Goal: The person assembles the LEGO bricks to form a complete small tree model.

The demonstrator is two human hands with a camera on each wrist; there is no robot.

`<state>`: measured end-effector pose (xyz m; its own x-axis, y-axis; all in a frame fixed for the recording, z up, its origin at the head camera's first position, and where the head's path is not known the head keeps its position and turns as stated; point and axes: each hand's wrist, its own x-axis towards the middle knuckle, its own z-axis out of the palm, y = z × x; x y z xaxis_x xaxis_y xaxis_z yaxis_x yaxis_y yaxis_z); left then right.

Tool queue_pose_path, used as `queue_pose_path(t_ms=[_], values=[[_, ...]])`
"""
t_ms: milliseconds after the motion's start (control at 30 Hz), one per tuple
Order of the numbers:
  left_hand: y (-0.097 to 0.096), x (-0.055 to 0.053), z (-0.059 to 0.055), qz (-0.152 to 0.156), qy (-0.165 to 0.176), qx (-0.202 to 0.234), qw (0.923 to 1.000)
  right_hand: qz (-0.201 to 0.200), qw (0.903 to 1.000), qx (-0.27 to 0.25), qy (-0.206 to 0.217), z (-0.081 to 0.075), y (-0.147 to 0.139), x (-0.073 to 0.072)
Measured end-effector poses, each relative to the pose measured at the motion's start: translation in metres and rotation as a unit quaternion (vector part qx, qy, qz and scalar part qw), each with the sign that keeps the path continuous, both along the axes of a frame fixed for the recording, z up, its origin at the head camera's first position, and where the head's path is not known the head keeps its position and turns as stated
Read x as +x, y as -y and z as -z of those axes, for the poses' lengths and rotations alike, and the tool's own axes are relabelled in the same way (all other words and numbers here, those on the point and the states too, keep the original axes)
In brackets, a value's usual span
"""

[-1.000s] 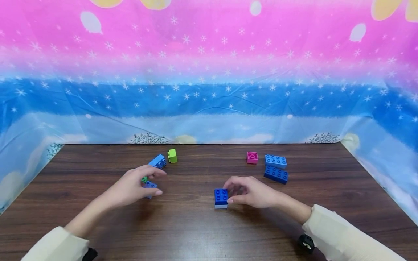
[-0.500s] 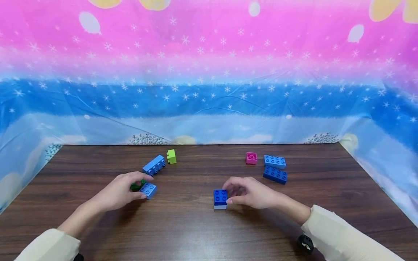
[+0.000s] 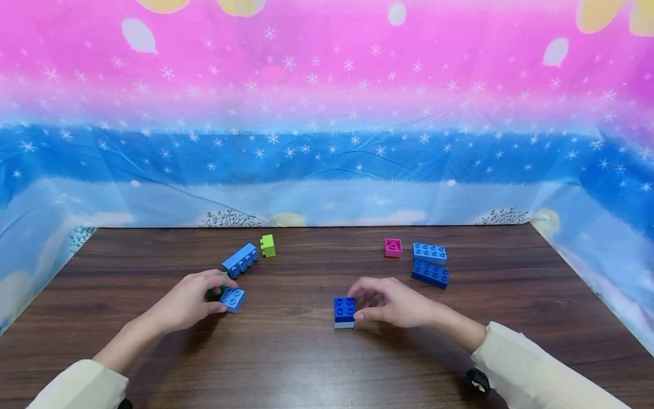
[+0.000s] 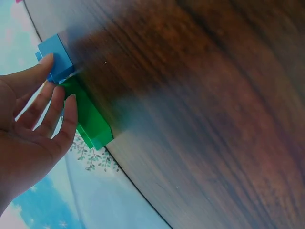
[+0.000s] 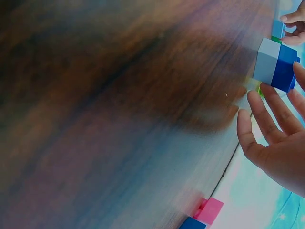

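At the left of the table in the head view, my left hand [image 3: 186, 301] pinches a small light blue building brick [image 3: 233, 301] between thumb and fingers. Its thumb presses one side of that brick in the left wrist view. A green brick [image 4: 88, 112] lies right beside it, near my other fingers and mostly hidden from the head camera. Near the middle, my right hand [image 3: 393, 301] holds the right side of a dark blue brick [image 3: 344, 307] with thumb and fingertips. This brick sits on a white brick [image 3: 344, 325], stacked, studs up.
Behind my left hand lie a longer blue brick [image 3: 241, 260] on its side and a lime green brick [image 3: 268, 245]. Farther right are an upturned pink brick [image 3: 393, 247], a light blue brick [image 3: 430, 253] and a dark blue long brick [image 3: 431, 274]. A patterned cloth [image 3: 327, 159] hangs behind the table.
My left hand has moved left and closed in on the small light blue brick, uncovering the longer blue brick behind. My right hand and its stack stay in place.
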<state>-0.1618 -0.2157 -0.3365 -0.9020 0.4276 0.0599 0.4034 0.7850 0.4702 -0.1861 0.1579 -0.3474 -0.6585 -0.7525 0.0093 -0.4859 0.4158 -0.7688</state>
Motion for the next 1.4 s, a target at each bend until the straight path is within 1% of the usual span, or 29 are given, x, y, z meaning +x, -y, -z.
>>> queue_pose_path(t_ms=[233, 367, 500, 667, 800, 933, 1267, 1400], values=[[-0.004, 0.0, -0.001, 0.007, -0.013, -0.008, 0.9999, -0.001, 1.0, -0.002, -0.001, 0.001, 0.0, 0.0], [-0.01, 0.0, -0.002, 0.009, -0.022, -0.001, 0.9997, 0.0, 1.0, -0.003, -0.002, 0.002, -0.001, -0.001], [-0.019, 0.001, -0.005, 0.009, -0.017, 0.016, 0.9997, 0.0, 1.0, -0.002, -0.002, 0.002, -0.001, 0.0], [-0.037, -0.002, -0.01, 0.021, -0.02, 0.029, 0.9991, 0.0, 1.0, -0.003, 0.003, 0.001, -0.001, 0.0], [-0.053, -0.004, -0.012, 0.04, -0.018, 0.045, 0.998, 0.001, 1.0, -0.003, 0.002, 0.002, -0.001, -0.001], [-0.07, -0.004, -0.012, 0.068, -0.019, 0.052, 0.9961, 0.0, 1.0, -0.003, 0.002, 0.002, -0.001, -0.001], [-0.11, -0.002, -0.015, 0.127, -0.03, 0.077, 0.9884, -0.001, 1.0, -0.003, 0.001, 0.002, -0.001, -0.001], [-0.122, -0.001, -0.015, 0.143, -0.028, 0.079, 0.9861, -0.002, 1.0, -0.006, 0.001, 0.003, -0.001, -0.002]])
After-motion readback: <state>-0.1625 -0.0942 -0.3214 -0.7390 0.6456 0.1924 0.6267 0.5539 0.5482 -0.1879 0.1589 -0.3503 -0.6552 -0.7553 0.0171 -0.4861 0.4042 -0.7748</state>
